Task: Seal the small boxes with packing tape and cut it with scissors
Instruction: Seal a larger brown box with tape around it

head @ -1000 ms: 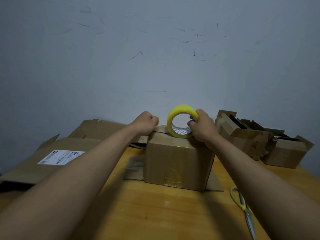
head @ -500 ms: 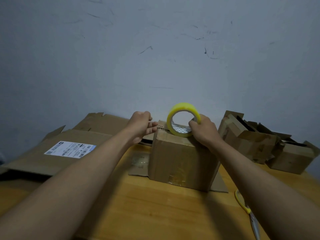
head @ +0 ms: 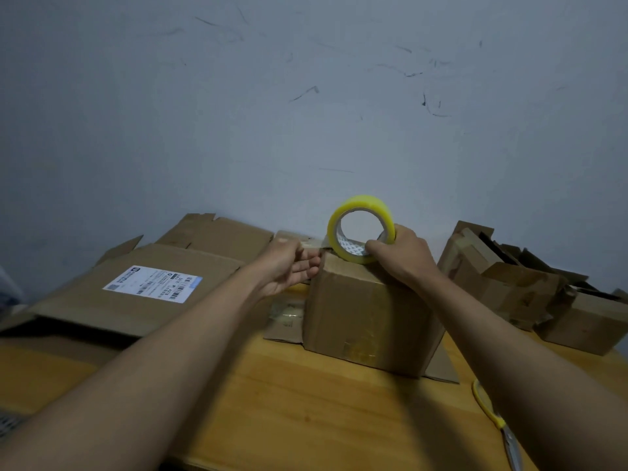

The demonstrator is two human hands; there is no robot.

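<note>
Tape: yellow roll of clear packing tape (head: 361, 229) stands on edge atop the brown cardboard box (head: 367, 311) in the middle of the wooden tabletop (head: 289, 402).
Right hand (head: 402, 254): fingers curled round the roll's lower right rim.
Left hand (head: 289, 263): pinches the free tape end at the box's left top edge.
Risk: the strip may twist or stick crooked if the pull slackens.
Axis: the roll's core hole faces the camera; the strip runs left-right.
Scissors: yellow-handled scissors (head: 498, 424) lie on the tabletop, near the right forearm.

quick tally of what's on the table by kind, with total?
Upright cardboard boxes: 3 (one being taped, two open at right)
Flattened cardboard, left: 2 ()
Tape rolls: 1
Scissors: 1
Total: 7
</note>
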